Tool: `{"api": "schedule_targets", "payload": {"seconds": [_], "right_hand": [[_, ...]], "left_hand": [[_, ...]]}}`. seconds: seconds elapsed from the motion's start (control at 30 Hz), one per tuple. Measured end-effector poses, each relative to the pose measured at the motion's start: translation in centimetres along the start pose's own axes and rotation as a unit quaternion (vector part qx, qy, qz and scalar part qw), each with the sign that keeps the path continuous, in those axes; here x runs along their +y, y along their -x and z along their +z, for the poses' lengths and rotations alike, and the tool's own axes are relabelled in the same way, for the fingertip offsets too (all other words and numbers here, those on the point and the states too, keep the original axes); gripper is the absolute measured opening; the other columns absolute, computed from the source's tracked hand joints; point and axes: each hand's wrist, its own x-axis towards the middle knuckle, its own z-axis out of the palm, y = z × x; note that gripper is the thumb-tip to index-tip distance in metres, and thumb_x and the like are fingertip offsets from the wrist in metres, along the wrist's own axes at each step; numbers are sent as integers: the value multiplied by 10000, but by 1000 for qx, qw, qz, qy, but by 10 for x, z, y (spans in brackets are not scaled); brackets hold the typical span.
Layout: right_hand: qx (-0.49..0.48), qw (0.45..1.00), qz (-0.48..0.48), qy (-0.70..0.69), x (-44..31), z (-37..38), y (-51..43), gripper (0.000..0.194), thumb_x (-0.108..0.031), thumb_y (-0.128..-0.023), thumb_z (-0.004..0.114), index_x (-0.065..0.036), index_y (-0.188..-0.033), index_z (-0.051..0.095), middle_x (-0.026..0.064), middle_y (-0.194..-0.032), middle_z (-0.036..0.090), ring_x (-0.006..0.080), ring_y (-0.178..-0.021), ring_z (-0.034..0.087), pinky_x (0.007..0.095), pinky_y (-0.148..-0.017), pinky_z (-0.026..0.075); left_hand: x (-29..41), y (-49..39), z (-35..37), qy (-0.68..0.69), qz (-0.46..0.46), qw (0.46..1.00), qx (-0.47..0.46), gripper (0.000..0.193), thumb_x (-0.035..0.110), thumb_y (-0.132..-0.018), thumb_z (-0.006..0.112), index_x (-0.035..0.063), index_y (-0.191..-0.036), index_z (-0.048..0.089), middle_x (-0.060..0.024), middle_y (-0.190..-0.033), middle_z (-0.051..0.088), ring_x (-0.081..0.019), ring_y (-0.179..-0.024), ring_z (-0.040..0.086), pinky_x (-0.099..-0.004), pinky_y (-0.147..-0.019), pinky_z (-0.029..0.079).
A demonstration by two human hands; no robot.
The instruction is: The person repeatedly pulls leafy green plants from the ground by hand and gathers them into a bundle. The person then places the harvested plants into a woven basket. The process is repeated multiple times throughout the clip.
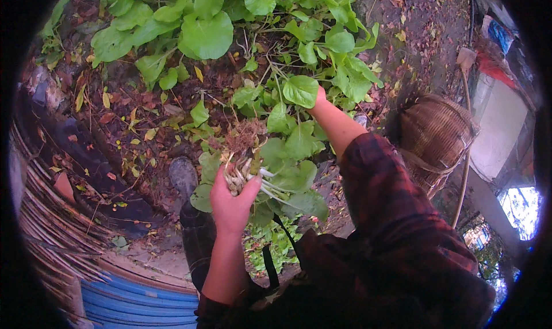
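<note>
My left hand is closed around a bunch of uprooted leafy greens. Their pale stems and brown roots stick up past my thumb and fingers, and broad green leaves spread out to the right. My right hand reaches into the growing leafy plants; a round leaf covers most of it, so its fingers and anything between them are hidden. More large-leaved plants grow across the top of the view, rooted in dark soil strewn with fallen leaves.
A woven wicker basket with a handle stands at the right, beside a long wooden-handled tool. Bundled thin sticks and blue corrugated sheeting lie at the lower left. My boot rests on the soil near the bunch.
</note>
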Motion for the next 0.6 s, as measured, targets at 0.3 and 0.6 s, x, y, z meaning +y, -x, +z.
{"api": "schedule_targets", "payload": {"seconds": [0.3, 0.6], "right_hand": [[-23, 991, 36, 126, -57, -24, -16, 376, -296, -829, 449, -134, -1162, 514, 109, -1182, 529, 266, -1062, 513, 354, -885, 412], [-42, 992, 35, 118, -56, -24, -5, 391, -275, -809, 467, -135, -1172, 507, 111, -1201, 515, 270, -1090, 496, 354, -907, 402]], "left_hand": [[6, 0, 2, 23, -6, 1000, -4, 388, 56, -728, 667, -22, -1077, 515, -47, -944, 599, -95, -821, 551, -244, -751, 442], [6, 2, 0, 35, -27, 999, 7, 377, 50, -731, 664, -27, -1066, 510, -48, -936, 600, -97, -812, 552, -237, -745, 442]]}}
